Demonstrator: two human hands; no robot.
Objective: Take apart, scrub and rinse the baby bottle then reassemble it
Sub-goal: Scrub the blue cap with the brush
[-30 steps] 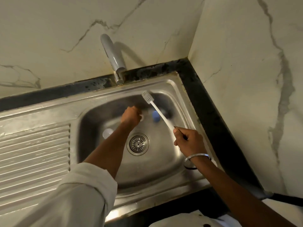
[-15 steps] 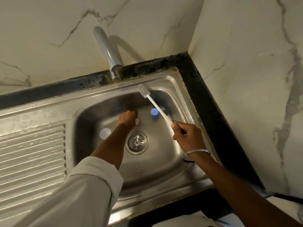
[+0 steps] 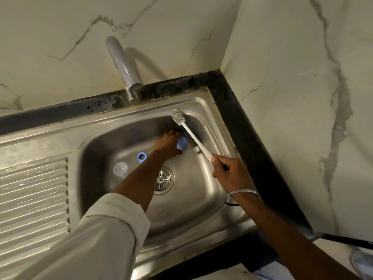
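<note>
Several bottle parts lie in the steel sink (image 3: pixel 203 199). A blue ring (image 3: pixel 141 156) and a clear round cap (image 3: pixel 120 168) rest on the basin floor at the left. A blue cylindrical part (image 3: pixel 182 142) stands near the back. My left hand (image 3: pixel 166 145) reaches deep into the basin, right against that blue part; I cannot see whether the fingers grip it. My right hand (image 3: pixel 227 171) is shut on the handle of a white bottle brush (image 3: pixel 196 141), whose bristled head (image 3: pixel 177 117) points up toward the back rim.
A grey faucet (image 3: pixel 123 65) stands over the back edge; no water is visible. The drain (image 3: pixel 163 179) sits mid-basin. A ribbed draining board (image 3: pixel 32 195) lies on the left. Marble walls meet in a corner at the back right, bordered by a dark counter strip (image 3: pixel 252 138).
My left hand has moved right, toward the blue part, and the blue ring now shows on the basin floor. The brush stays raised in my right hand.
</note>
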